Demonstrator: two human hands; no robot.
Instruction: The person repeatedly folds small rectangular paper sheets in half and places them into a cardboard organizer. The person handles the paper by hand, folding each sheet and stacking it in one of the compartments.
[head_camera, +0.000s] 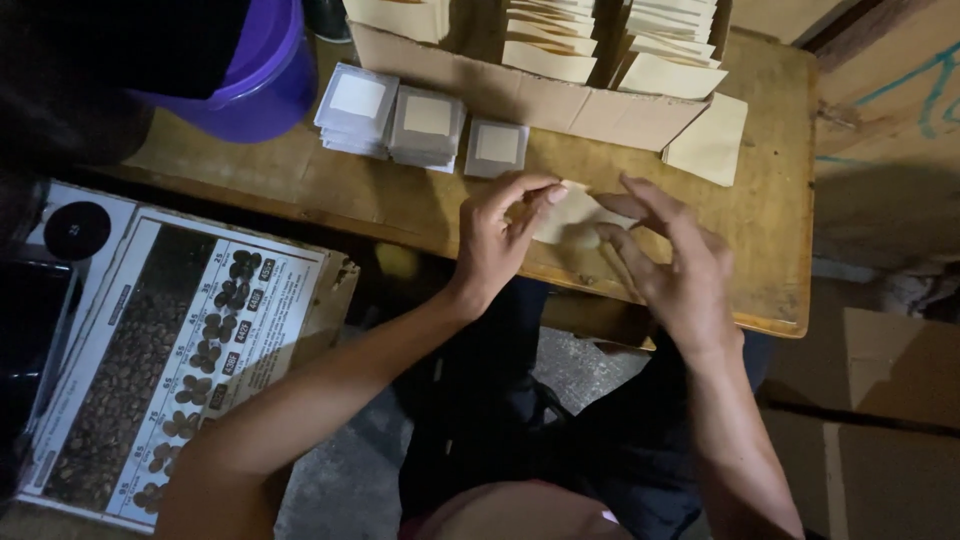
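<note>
Purple bucket (262, 85) beside pouch stacks (390, 118)

Cardboard box (560, 95) and packet stacks (420, 125) probably block beyond.

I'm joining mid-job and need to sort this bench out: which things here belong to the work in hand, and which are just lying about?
In use:
- left hand and right hand, both pinching a small tan paper packet
- cardboard box of similar packets
- loose tan packet
- stacks of small grey-edged pouches

Lying about:
- purple bucket
- printed coffee-bean chart
- wooden table
</note>
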